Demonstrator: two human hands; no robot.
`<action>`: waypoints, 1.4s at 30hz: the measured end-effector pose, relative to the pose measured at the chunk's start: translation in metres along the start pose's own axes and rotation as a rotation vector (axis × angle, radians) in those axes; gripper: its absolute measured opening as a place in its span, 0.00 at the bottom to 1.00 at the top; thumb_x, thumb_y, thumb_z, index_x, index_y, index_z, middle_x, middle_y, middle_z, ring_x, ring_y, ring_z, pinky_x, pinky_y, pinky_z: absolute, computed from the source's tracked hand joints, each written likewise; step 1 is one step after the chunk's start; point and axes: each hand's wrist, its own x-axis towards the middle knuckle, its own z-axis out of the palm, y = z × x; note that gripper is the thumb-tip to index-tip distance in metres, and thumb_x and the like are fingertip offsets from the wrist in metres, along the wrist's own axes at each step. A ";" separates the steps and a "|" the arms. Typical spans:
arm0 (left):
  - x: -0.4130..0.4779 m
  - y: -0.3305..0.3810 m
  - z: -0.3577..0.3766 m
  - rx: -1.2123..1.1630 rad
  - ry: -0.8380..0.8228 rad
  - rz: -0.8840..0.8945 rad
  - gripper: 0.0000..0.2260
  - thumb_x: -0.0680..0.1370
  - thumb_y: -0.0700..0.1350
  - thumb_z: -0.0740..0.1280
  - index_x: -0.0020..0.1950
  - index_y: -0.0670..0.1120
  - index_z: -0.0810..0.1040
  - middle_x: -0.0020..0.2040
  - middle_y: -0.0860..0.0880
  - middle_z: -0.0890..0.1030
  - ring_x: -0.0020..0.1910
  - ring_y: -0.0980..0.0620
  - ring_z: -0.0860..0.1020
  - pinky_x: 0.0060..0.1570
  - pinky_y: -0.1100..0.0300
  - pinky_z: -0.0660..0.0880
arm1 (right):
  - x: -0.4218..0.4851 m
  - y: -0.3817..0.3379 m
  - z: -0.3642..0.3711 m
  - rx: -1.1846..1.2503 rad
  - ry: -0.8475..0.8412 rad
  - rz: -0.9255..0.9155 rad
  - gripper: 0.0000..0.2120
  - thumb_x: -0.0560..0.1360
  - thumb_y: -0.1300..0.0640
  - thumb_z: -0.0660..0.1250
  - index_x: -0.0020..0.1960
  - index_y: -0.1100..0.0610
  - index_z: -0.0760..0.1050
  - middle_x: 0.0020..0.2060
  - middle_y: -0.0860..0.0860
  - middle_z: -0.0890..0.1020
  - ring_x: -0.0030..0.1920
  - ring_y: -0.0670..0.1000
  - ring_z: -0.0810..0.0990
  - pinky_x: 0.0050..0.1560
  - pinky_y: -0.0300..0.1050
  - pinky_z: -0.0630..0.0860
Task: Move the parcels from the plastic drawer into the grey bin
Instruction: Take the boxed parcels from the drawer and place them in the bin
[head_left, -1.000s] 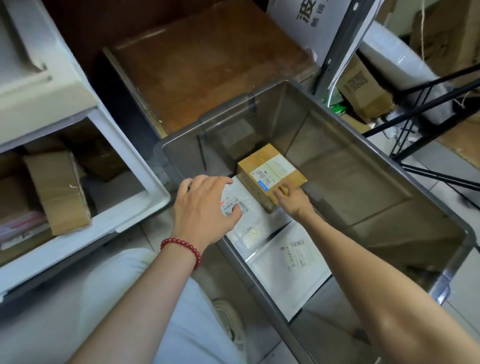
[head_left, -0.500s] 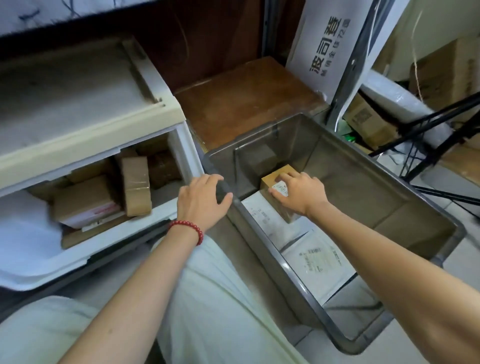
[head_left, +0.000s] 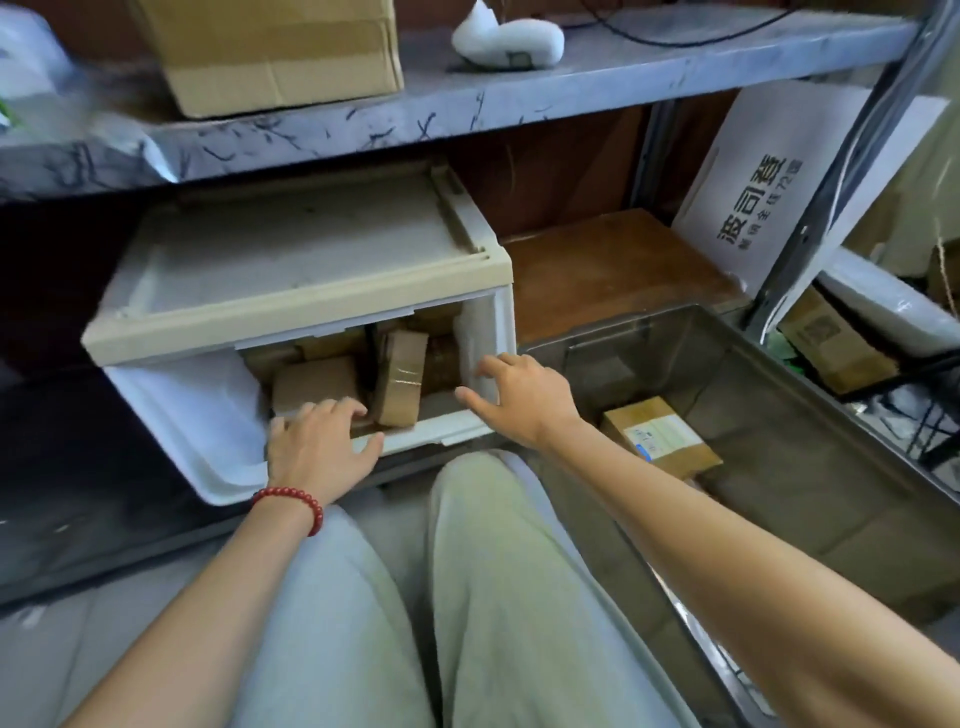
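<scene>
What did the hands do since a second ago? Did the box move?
The right hand let go of the box in the grey bin and moved left to the drawer. The left hand went from the bin's rim to the drawer front, over the parcels. The box stayed in the bin.

Both arms reach forward, bare to the edge of the view. The left hand (head_left: 317, 441) is palm down, its fingers (head_left: 340, 408) spread and lightly bent, the thumb stuck out to its right; it holds nothing. The right hand (head_left: 524, 397) is to the right of the left hand and slightly farther forward, well apart from it, palm down, fingers splayed and relaxed, thumb pointing toward the left hand, nothing in its grasp. Each forearm runs back and outward from its hand.
</scene>
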 end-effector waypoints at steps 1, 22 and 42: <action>-0.003 -0.009 0.000 0.004 -0.001 -0.035 0.19 0.77 0.60 0.61 0.64 0.54 0.73 0.62 0.52 0.77 0.63 0.48 0.72 0.58 0.52 0.65 | 0.004 -0.013 0.003 0.031 -0.001 -0.004 0.23 0.78 0.35 0.56 0.62 0.49 0.74 0.58 0.49 0.77 0.59 0.52 0.76 0.48 0.47 0.74; 0.010 -0.046 0.035 -0.131 -0.033 -0.140 0.21 0.76 0.58 0.63 0.67 0.52 0.71 0.63 0.52 0.77 0.62 0.48 0.73 0.57 0.51 0.70 | 0.052 -0.055 0.080 -0.061 -0.139 0.027 0.38 0.74 0.32 0.61 0.75 0.52 0.58 0.73 0.53 0.61 0.68 0.60 0.66 0.61 0.54 0.70; 0.018 -0.067 0.053 -0.133 -0.002 -0.131 0.19 0.78 0.55 0.62 0.67 0.51 0.71 0.63 0.51 0.76 0.62 0.49 0.73 0.55 0.51 0.71 | 0.105 -0.079 0.137 0.456 -0.176 0.462 0.41 0.78 0.54 0.67 0.78 0.53 0.41 0.68 0.62 0.65 0.63 0.65 0.74 0.60 0.55 0.71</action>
